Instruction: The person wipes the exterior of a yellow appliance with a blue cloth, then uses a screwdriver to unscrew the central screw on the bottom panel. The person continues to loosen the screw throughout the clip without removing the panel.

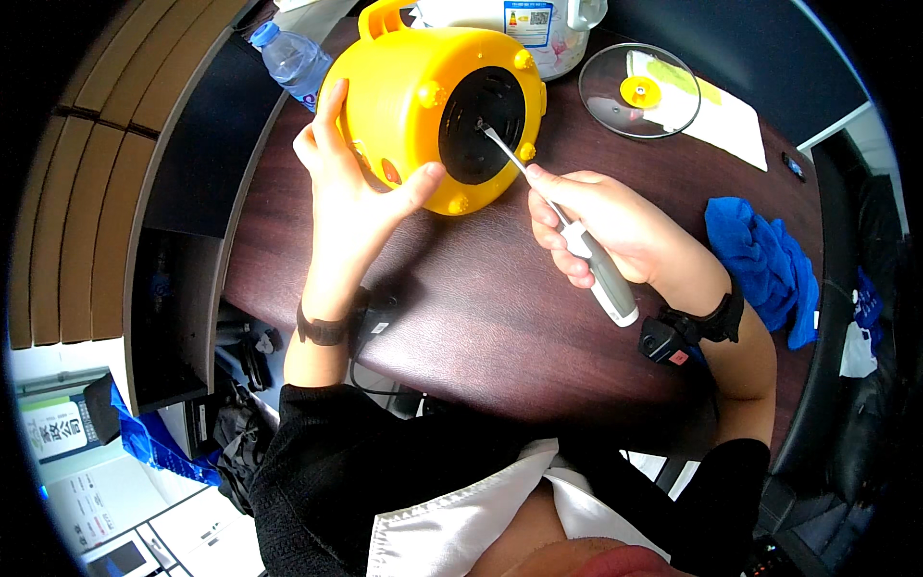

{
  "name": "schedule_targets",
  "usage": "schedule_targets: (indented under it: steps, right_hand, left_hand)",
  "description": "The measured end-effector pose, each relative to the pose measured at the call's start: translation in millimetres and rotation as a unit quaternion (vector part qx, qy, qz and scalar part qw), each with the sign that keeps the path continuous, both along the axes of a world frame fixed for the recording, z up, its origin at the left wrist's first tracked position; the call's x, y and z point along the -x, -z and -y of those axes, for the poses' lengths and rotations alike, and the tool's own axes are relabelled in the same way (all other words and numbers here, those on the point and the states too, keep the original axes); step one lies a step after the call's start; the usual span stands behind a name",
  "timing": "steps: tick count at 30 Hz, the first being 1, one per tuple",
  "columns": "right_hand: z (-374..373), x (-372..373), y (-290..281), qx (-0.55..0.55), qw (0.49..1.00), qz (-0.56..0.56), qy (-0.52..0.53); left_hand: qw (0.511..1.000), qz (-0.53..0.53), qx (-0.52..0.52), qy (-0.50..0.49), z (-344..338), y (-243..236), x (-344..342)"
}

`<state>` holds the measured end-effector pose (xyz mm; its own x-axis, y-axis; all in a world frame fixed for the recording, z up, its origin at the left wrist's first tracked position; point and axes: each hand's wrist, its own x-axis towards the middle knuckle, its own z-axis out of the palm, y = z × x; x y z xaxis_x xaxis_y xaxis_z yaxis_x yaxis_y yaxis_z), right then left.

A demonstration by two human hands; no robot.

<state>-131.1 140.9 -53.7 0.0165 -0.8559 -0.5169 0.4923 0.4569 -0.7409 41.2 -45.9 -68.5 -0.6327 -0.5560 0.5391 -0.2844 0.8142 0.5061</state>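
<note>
A yellow electric pot lies tipped on the table, its underside turned toward me. A round black base plate with slots sits among its small yellow feet. My left hand grips the pot's near left side, thumb at the lower rim and fingers spread up the wall. In my right hand is a screwdriver with a grey and white handle, fingers wrapped round it near the shaft. Its metal tip meets the middle of the black plate; any screw there is too small to make out.
Behind the pot stand a water bottle and a white appliance. A glass lid with a yellow knob lies partly over a paper sheet at the far right. A blue cloth is by my right forearm on the dark table.
</note>
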Motion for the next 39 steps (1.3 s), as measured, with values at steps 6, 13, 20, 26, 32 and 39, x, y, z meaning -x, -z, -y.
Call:
schedule_targets:
  steps: [6,13,20,26,32,39]
  right_hand:
    - [-1.3,-2.7,-1.1,0.007,1.000,0.020,0.010]
    - [-1.3,-2.9,-0.9,0.010,1.000,0.012,0.012]
    - [-3.0,1.0,0.5,-0.003,1.000,-0.013,0.001]
    - [-2.9,-0.5,-0.5,0.001,1.000,-0.014,0.006]
    - [-3.4,1.2,0.5,-0.001,1.000,-0.006,0.000]
    - [-4.0,0.3,0.7,0.004,1.000,-0.001,0.004]
  left_hand:
    - [1.000,0.001,0.009,-0.001,0.0,0.0,-0.6]
    - [1.000,0.001,0.010,-0.002,0.1,0.0,-0.3]
    - [1.000,0.003,0.016,0.003,-0.6,0.8,-0.8]
    - [1.000,-0.004,0.003,0.006,-1.6,0.0,0.8]
    - [1.000,0.006,0.012,-0.001,-1.8,-0.3,-0.3]
    - [1.000,-0.005,0.010,0.005,-1.1,1.1,0.9]
